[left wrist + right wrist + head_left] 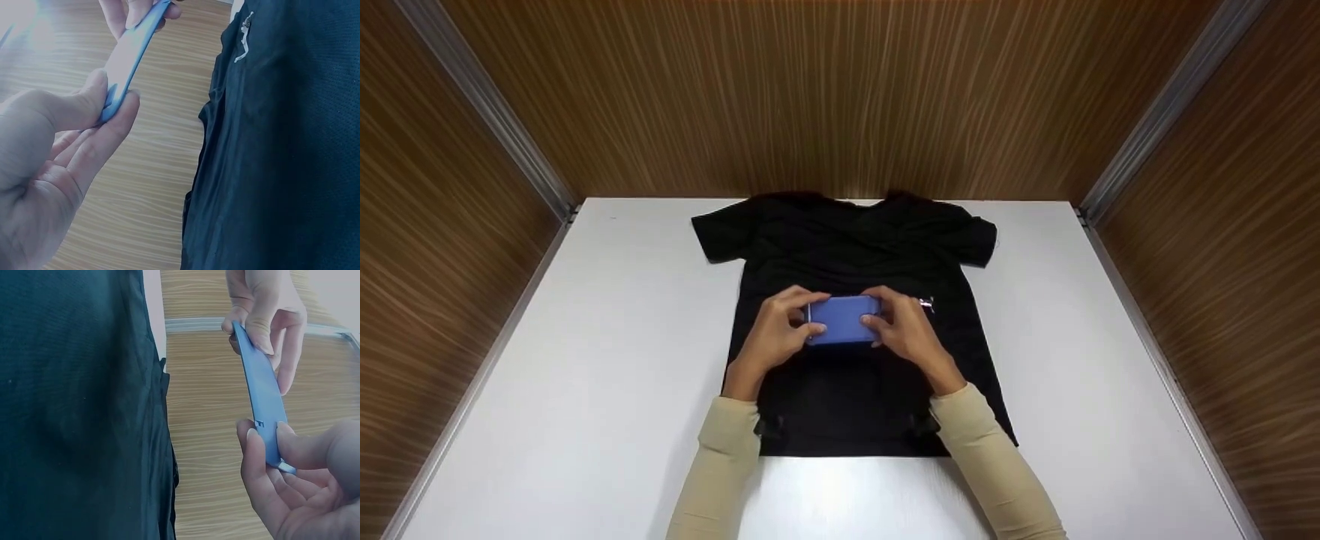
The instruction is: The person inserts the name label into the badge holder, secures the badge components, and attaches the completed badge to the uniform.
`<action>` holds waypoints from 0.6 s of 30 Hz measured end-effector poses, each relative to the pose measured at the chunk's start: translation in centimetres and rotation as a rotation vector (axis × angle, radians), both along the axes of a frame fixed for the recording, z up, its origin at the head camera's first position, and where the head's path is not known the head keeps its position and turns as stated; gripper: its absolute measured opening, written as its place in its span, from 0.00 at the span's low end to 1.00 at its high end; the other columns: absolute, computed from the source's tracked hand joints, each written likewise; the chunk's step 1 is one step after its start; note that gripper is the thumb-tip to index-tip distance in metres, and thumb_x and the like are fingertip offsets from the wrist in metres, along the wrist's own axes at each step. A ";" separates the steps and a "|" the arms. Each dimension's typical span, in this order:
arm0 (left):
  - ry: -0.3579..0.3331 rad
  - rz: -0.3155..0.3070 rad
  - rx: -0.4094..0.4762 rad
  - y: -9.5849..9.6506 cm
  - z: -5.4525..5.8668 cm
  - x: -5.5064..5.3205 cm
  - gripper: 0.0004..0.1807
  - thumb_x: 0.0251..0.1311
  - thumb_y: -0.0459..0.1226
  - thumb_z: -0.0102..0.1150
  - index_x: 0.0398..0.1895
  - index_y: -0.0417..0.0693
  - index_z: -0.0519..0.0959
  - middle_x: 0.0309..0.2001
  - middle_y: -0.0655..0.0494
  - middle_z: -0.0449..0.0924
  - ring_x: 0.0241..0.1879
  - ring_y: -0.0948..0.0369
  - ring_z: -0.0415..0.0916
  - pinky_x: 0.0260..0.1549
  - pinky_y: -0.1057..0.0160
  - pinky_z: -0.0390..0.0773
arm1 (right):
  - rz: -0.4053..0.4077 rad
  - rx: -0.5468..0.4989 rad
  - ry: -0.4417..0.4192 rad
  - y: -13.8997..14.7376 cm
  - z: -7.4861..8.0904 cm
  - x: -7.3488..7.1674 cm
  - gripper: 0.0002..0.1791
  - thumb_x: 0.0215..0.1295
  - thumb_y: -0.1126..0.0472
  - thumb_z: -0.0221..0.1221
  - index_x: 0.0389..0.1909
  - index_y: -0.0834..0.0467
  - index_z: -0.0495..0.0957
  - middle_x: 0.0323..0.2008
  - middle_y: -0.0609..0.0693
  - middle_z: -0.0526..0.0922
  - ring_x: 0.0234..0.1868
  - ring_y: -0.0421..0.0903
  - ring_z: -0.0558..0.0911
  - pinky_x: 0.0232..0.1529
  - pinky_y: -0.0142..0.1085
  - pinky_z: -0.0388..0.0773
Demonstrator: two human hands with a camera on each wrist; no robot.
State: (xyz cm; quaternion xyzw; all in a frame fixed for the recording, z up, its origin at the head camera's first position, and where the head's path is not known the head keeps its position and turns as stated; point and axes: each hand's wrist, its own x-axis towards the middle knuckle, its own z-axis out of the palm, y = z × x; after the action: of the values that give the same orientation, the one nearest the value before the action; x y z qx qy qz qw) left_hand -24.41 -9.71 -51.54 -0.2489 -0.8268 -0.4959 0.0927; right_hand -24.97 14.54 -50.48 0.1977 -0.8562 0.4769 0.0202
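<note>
Between both hands is a thin, flat, blue rectangular piece (844,319) with rounded corners, held over a black T-shirt (840,409). My left hand (778,330) pinches its left end, thumb on the near face and fingers behind. At the other end, my right hand (909,328) pinches it the same way. The right wrist view shows the blue piece (264,394) edge-on, with a small notch in its edge and a short tab near the right hand's fingers. Its exact kind I cannot tell.
The T-shirt lies spread on a white table (645,360), sleeves toward the back. A small shiny silvery thing (927,304) lies on it just right of my right hand; the left wrist view shows a whitish, string-like thing (244,39) on the cloth. Wood-grain panels (825,97) enclose the table.
</note>
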 end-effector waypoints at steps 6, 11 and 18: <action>-0.011 0.001 0.018 -0.1 0.0 -0.1 0.22 0.58 0.30 0.73 0.58 0.45 0.85 0.48 0.49 0.83 0.43 0.58 0.82 0.42 0.64 0.84 | 0.042 -0.051 -0.065 0.5 0.3 0.0 0.16 0.69 0.71 0.62 0.57 0.64 0.79 0.43 0.65 0.86 0.32 0.53 0.88 0.26 0.43 0.86; -0.011 0.008 0.003 -0.1 0.1 -0.1 0.21 0.59 0.29 0.72 0.57 0.46 0.86 0.47 0.48 0.83 0.40 0.58 0.81 0.40 0.64 0.83 | 0.043 -0.097 -0.095 0.4 0.4 0.0 0.17 0.68 0.73 0.62 0.57 0.66 0.79 0.43 0.67 0.87 0.33 0.55 0.89 0.26 0.40 0.87; -0.015 0.006 -0.014 -0.1 0.0 0.0 0.22 0.59 0.26 0.71 0.58 0.46 0.85 0.49 0.49 0.84 0.41 0.58 0.80 0.41 0.64 0.82 | -0.033 -0.118 -0.124 0.1 0.2 0.0 0.16 0.63 0.73 0.67 0.52 0.68 0.81 0.39 0.68 0.88 0.32 0.54 0.90 0.24 0.37 0.86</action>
State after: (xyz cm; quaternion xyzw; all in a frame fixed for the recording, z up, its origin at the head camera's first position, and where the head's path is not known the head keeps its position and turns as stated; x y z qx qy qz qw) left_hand -24.38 -9.84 -51.50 -0.2435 -0.8316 -0.4916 0.0863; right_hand -24.95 14.67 -50.27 0.1523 -0.8294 0.5374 -0.0134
